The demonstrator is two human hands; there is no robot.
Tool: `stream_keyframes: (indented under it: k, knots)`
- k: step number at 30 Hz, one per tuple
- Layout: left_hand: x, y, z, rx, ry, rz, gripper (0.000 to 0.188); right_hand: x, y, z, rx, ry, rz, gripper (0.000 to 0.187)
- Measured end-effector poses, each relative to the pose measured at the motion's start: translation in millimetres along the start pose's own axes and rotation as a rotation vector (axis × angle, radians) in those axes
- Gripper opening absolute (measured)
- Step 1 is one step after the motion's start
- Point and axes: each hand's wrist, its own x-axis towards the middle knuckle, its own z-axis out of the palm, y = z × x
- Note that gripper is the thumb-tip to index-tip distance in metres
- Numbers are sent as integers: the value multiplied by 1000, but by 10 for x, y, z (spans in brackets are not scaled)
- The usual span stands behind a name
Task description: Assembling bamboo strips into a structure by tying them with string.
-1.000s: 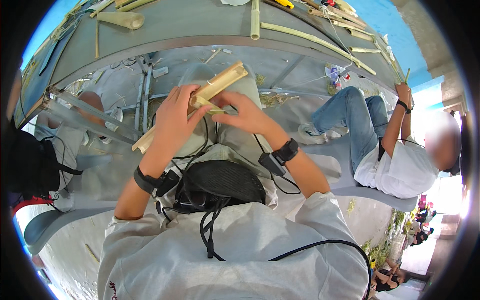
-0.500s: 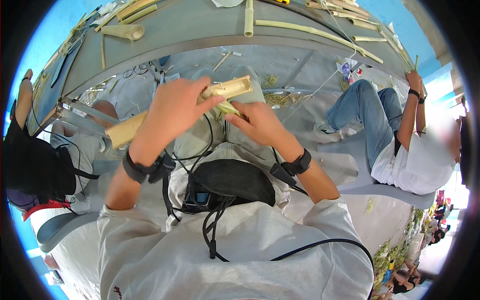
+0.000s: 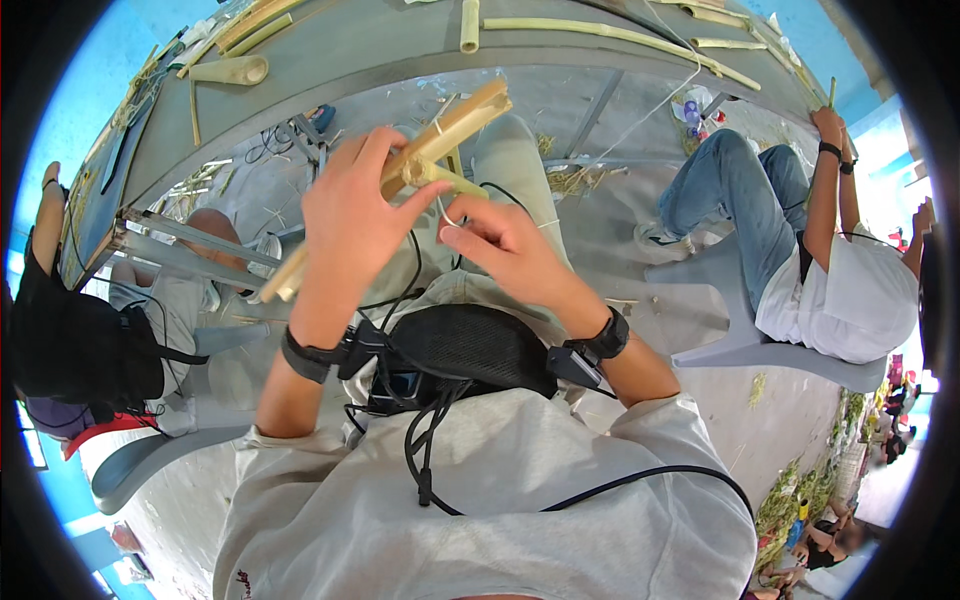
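Above my lap, my left hand (image 3: 350, 205) is closed around a long split bamboo piece (image 3: 468, 118), which slants up to the right. Its lower end (image 3: 285, 278) shows below my left wrist. A thinner bamboo stick (image 3: 450, 180) crosses it at my left thumb, with its round cut end facing me. My right hand (image 3: 505, 245) is closed just below the crossing, fingers curled in a pinch. A thin white string (image 3: 443, 210) runs from the bamboo by my left thumb into those fingers. White binding also shows around the split piece higher up.
Ahead curves a grey table (image 3: 340, 75) bearing a bamboo tube (image 3: 230, 70), a short upright-lying tube (image 3: 470, 28) and a long pole (image 3: 620, 45). People sit to my left and right; a grey plastic chair (image 3: 790, 365) holds the right one. Bamboo scraps (image 3: 590, 180) litter the floor.
The split bamboo has swung to a steeper slant, its far end rising. My right hand has dropped slightly off the thin stick, and a string now shows at its fingers.
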Motion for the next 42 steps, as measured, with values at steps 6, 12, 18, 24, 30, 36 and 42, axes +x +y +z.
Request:
stream_keyframes:
  k: [6,12,18,24,30,36,42]
  knots:
    - [-483,-394,-28,-278,-542,-280,31,-139,67,30,19,-156,-15,24]
    - [-763,-632,0,6,-468,12,25,-452,321,46,-105,-276,111,19]
    - [-465,-779,71,260,-995,112,17,-558,342,26,-83,-296,224,15]
    - [-361,-722,-59,-273,-1098,64,18,-505,241,14,-52,-196,-123,14]
    - [-567,-683,111,-764,-695,355,13,-390,123,128,-32,-116,-79,15]
    - [-864,-667,257,-1435,-884,-299,27,-342,144,176,-258,-138,134,19]
    - [-790,-733,438,-1391,-797,-595,23,-293,120,207,-284,-161,130,18]
